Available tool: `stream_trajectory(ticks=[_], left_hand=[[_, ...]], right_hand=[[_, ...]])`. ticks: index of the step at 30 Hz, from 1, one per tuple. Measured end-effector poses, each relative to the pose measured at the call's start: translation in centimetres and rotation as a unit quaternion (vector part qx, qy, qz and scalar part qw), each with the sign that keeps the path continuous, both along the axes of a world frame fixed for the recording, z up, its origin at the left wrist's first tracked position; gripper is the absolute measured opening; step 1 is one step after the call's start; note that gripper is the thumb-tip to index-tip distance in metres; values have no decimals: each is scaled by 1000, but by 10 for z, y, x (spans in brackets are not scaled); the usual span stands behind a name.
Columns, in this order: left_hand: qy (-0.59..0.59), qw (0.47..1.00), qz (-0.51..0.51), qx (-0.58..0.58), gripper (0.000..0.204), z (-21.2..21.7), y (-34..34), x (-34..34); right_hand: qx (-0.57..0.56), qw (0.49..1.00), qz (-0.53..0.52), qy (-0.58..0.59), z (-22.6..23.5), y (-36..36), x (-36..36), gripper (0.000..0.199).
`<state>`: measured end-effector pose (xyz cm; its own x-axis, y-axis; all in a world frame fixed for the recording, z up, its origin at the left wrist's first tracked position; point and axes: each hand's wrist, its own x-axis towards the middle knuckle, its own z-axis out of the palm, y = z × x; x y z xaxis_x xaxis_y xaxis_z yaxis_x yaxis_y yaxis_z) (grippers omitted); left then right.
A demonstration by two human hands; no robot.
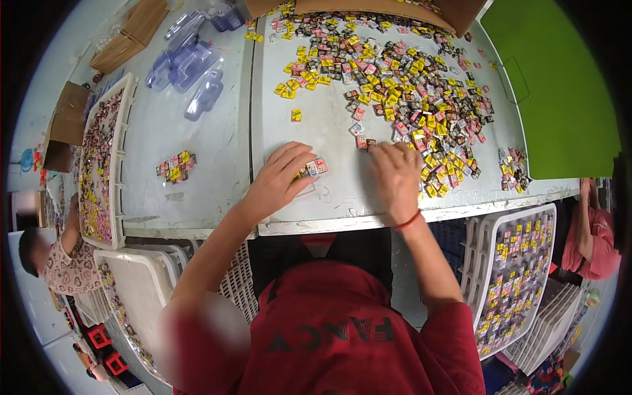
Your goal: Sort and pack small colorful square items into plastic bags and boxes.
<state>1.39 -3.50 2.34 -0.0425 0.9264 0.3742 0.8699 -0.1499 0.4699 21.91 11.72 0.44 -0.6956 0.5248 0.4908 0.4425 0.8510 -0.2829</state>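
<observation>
My left hand (pixel 282 181) rests on the pale table with its fingers curled round a short row of tiny printed boxes (pixel 317 166) in pink, white and yellow. Part of that row is hidden under the fingers. To its right, my right hand (pixel 397 172) has its fingertips closed at a small dark box (pixel 370 143). A pink-and-black box (pixel 361 141) lies right beside those fingertips, and a white one (pixel 356 128) just beyond. Farther off spreads a big loose heap of tiny yellow, pink and black boxes (pixel 421 112). One yellow box (pixel 296 115) lies apart.
A grouped block of boxes (pixel 176 166) sits on the left table, with clear plastic shells (pixel 204 95) behind. A white crate (pixel 120 148) stands at the left edge, a green panel (pixel 559 92) at the right. A filled tray (pixel 550 263) leans below. Other people work at both sides.
</observation>
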Motion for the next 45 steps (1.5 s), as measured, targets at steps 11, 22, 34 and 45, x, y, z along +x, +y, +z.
stream_trajectory(ticks=[11, 22, 34, 45], left_hand=[[25, 1000, -18, -6, 25, -29, 96, 33], [-3, 999, -39, 9, 23, -37, 94, 35], [-37, 997, -57, -38, 26, -41, 105, 47], [-38, 996, -81, 18, 23, -41, 101, 51]], right_hand=[[51, 998, -1, -48, -2, 26, 6, 19], [-35, 998, -27, -47, 3, 29, 8, 30], [-36, 997, 51, -46, -2, 49, 7, 22], [0, 998, 50, -31, -5, 48, 11, 18]])
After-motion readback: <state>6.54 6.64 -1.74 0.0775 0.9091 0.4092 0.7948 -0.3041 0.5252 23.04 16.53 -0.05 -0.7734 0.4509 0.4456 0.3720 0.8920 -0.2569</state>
